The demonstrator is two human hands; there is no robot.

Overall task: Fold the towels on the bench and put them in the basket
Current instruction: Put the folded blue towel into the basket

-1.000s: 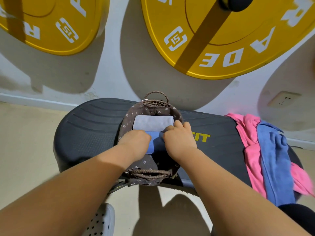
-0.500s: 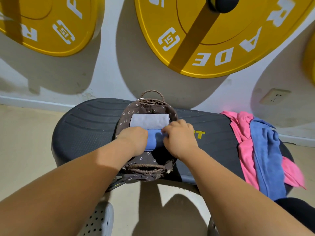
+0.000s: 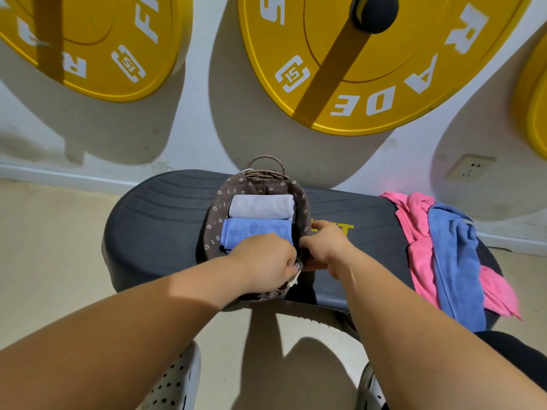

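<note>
L hand (image 3: 263,261) + R hand (image 3: 328,247) curled on basket (image 3: 213,220) near rim, prob gripping liner. Grey towel (image 3: 260,206), folded blue towel (image 3: 254,232) inside. Pink towel (image 3: 420,255), loose blue towel (image 3: 455,261) heaped at tabletop (image 3: 159,226) right end: light, limp. Grab by two corners.

The left hand (image 3: 263,258) hides the basket's (image 3: 213,220) near rim — its fingers, perhaps gripping it, are unseen.
</note>
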